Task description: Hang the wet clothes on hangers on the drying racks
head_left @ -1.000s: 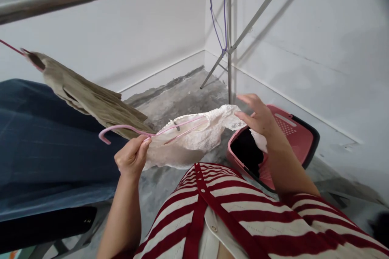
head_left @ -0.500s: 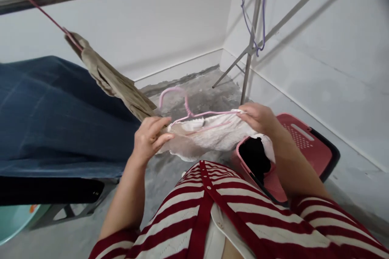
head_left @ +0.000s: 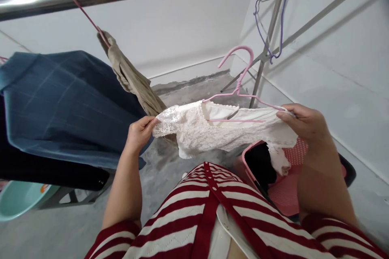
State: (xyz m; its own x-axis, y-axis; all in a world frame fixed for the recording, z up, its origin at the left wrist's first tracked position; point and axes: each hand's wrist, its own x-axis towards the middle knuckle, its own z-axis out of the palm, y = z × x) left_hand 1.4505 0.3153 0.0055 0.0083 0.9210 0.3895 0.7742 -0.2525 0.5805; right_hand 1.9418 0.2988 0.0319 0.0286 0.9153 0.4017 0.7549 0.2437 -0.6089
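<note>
Both hands pinch the white lace garment (head_left: 209, 131) midair, your left hand (head_left: 139, 133) at its edge, your right hand (head_left: 305, 123) also on the pink wire hanger (head_left: 240, 77). A slackened pinch could drop it.

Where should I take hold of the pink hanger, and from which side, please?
Grip the pink hanger's hook from above: it rises clear of the white lace garment, while the arms lie against the lace and the right hand pinches one end.
</note>
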